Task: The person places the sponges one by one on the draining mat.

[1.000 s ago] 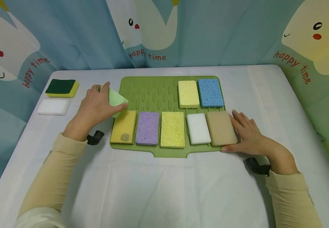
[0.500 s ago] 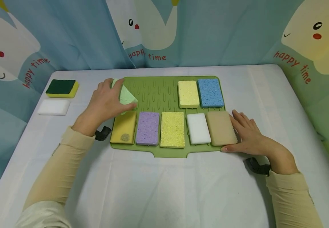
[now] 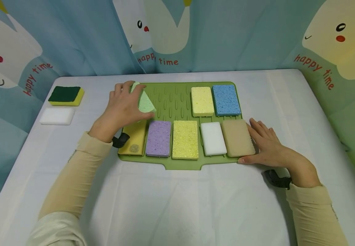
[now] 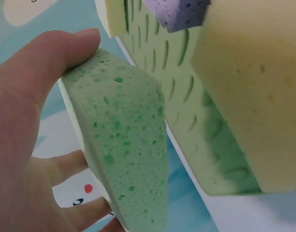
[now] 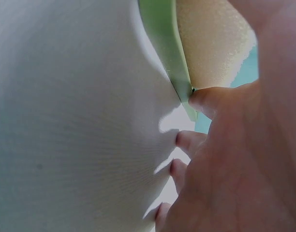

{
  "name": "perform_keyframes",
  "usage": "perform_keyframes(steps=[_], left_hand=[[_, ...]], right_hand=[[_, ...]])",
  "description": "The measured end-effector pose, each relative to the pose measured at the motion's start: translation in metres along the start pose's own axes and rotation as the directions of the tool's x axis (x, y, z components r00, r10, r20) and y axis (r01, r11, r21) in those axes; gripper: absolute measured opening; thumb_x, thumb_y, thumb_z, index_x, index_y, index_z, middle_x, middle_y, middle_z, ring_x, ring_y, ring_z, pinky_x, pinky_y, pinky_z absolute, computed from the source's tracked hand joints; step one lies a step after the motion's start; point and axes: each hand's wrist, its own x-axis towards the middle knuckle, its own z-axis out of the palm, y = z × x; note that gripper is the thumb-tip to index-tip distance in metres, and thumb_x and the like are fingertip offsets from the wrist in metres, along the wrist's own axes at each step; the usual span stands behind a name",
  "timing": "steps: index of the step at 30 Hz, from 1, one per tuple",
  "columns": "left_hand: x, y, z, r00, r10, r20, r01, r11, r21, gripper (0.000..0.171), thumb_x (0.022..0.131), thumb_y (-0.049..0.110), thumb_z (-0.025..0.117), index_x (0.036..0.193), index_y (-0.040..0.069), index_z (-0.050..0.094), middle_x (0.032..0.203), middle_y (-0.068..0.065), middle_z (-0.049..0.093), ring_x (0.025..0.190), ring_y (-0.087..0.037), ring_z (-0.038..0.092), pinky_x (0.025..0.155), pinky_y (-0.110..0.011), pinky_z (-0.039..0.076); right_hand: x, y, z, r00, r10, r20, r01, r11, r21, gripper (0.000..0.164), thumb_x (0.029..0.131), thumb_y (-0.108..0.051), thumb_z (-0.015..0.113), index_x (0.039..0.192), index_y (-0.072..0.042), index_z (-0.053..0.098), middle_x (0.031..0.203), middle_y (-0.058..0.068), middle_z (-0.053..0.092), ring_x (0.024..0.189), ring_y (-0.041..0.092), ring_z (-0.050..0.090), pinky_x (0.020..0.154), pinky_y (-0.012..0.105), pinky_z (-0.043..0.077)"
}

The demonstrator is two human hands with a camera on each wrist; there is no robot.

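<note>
My left hand (image 3: 122, 106) grips a light green sponge (image 3: 146, 103) between thumb and fingers, tilted over the left part of a green ribbed mat (image 3: 169, 102). The left wrist view shows the thumb at one end of this porous sponge (image 4: 128, 140) and the fingers behind it. At the mat's right edge my right hand (image 3: 268, 145) rests on the table, fingers spread, fingertips right at a tan sponge (image 3: 238, 138). The right wrist view has a fingertip (image 5: 206, 99) at the mat's rim. A yellow sponge (image 3: 134, 136) lies partly hidden below my left wrist.
Along the mat's front row lie a purple sponge (image 3: 158, 138), a bright yellow sponge (image 3: 185, 140) and a white sponge (image 3: 213, 138). Behind sit a pale yellow sponge (image 3: 202, 101) and a blue sponge (image 3: 226, 100). A green-and-yellow scouring sponge (image 3: 66, 95) and a white block (image 3: 57, 116) lie far left.
My left hand has carried the light green sponge rightward, from the mat's left edge to over its ribbed area. My right hand has stayed in place.
</note>
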Motion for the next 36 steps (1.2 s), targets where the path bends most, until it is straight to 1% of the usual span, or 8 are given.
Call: perform_keyframes(steps=[5,11,17,21,26,31,36], left_hand=[[0.006,0.005,0.002,1.000,0.022,0.000,-0.022,0.999,-0.028,0.097,0.076,0.054,0.079,0.153,0.016,0.034,0.158,-0.025,0.023,0.142,-0.046,0.024,0.111,-0.064,0.026],[0.015,0.010,0.004,0.995,0.099,-0.005,-0.100,0.994,-0.038,0.095,0.076,0.049,0.080,0.153,0.015,0.035,0.159,-0.025,0.024,0.145,-0.044,0.024,0.116,-0.062,0.026],[0.024,0.018,0.008,0.987,0.157,0.021,-0.156,0.987,-0.031,0.095,0.077,0.048,0.081,0.153,0.015,0.035,0.161,-0.023,0.023,0.148,-0.042,0.021,0.118,-0.059,0.025],[0.030,0.024,0.012,0.983,0.177,0.056,-0.176,0.984,-0.026,0.095,0.078,0.048,0.081,0.154,0.016,0.034,0.162,-0.021,0.020,0.150,-0.041,0.019,0.119,-0.058,0.025],[0.036,0.033,0.016,0.976,0.195,0.094,-0.193,0.981,-0.039,0.095,0.079,0.049,0.080,0.155,0.018,0.032,0.163,-0.018,0.018,0.151,-0.037,0.019,0.120,-0.055,0.026],[0.041,0.039,0.021,0.971,0.217,0.103,-0.213,0.976,-0.048,0.097,0.079,0.051,0.080,0.156,0.018,0.031,0.163,-0.018,0.021,0.150,-0.037,0.022,0.119,-0.053,0.028],[0.046,0.043,0.024,0.968,0.224,0.110,-0.219,0.974,-0.051,0.097,0.078,0.050,0.080,0.155,0.018,0.032,0.162,-0.017,0.023,0.149,-0.036,0.023,0.117,-0.053,0.031]], right_hand=[[0.000,-0.001,0.000,1.000,0.003,0.000,-0.003,1.000,0.000,0.127,0.074,-0.050,0.083,0.160,-0.006,0.000,0.164,0.026,-0.007,0.149,0.052,-0.008,0.112,0.074,-0.007],[0.000,0.000,0.000,1.000,-0.001,-0.008,0.001,1.000,-0.003,0.128,0.073,-0.050,0.083,0.160,-0.005,0.001,0.164,0.026,-0.006,0.149,0.052,-0.007,0.112,0.075,-0.006],[0.000,0.000,0.000,1.000,0.000,-0.008,0.000,1.000,0.000,0.127,0.073,-0.050,0.083,0.160,-0.004,0.002,0.164,0.027,-0.006,0.149,0.052,-0.008,0.112,0.075,-0.005],[0.000,0.000,0.001,1.000,0.004,-0.003,-0.004,1.000,0.002,0.128,0.073,-0.050,0.083,0.160,-0.005,0.001,0.164,0.026,-0.007,0.149,0.051,-0.009,0.113,0.074,-0.006],[0.000,0.001,0.001,1.000,0.006,-0.004,-0.006,1.000,-0.003,0.128,0.073,-0.050,0.083,0.160,-0.006,0.000,0.164,0.026,-0.007,0.149,0.051,-0.008,0.113,0.074,-0.006],[0.001,0.002,0.001,1.000,0.000,-0.005,0.000,1.000,-0.004,0.127,0.073,-0.050,0.083,0.160,-0.007,0.000,0.164,0.026,-0.007,0.149,0.051,-0.008,0.112,0.074,-0.006],[0.002,0.002,0.001,1.000,-0.006,-0.005,0.006,1.000,0.000,0.127,0.073,-0.049,0.083,0.160,-0.007,0.000,0.164,0.026,-0.007,0.149,0.052,-0.008,0.112,0.074,-0.006]])
